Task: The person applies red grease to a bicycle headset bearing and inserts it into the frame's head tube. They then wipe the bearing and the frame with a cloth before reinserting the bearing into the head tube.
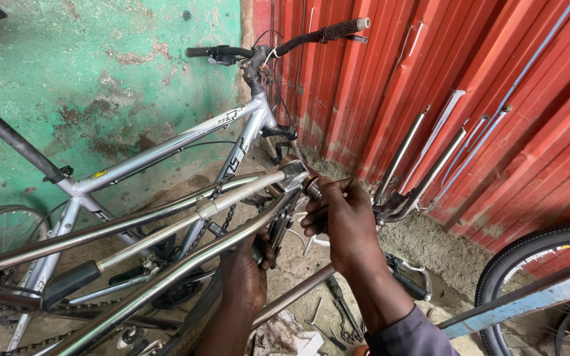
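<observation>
Lowest in the frame, at the bottom centre: right hand (346, 221) with grey sleeve (410, 337), fingers curled around a small dark metal part (313, 188) at the head end of a bare steel bicycle frame (199, 211). Just left, left hand (245, 273) reaching from below, fingers clenched around the frame's lower tube near that same end, exact grip partly hidden. Behind, in the upper left, silver bicycle (166, 148) leaning on a green wall (100, 72). At right, red corrugated sheet (496, 99), loose forks (423, 165), black tyre (529, 250).
</observation>
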